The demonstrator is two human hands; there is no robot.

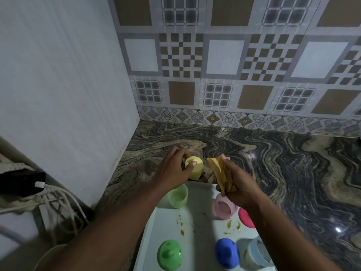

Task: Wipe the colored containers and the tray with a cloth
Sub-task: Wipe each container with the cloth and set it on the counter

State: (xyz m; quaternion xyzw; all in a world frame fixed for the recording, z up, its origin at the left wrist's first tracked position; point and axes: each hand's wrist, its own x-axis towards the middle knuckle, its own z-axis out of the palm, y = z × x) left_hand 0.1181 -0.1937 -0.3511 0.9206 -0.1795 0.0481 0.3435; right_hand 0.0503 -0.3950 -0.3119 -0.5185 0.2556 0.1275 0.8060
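My left hand grips a pale yellow container that stands on the counter just beyond the tray's far edge. My right hand holds a bunched yellow-brown cloth a little to the right of that container, apart from it. The white tray lies below my arms with brownish smears on it. On the tray stand a light green container, a pink container, a pale blue container, a green lid, a blue lid and a red lid.
The dark marbled stone counter runs to the right and back to a tiled wall. A plain white panel closes the left side. Cables and a black object lie at lower left.
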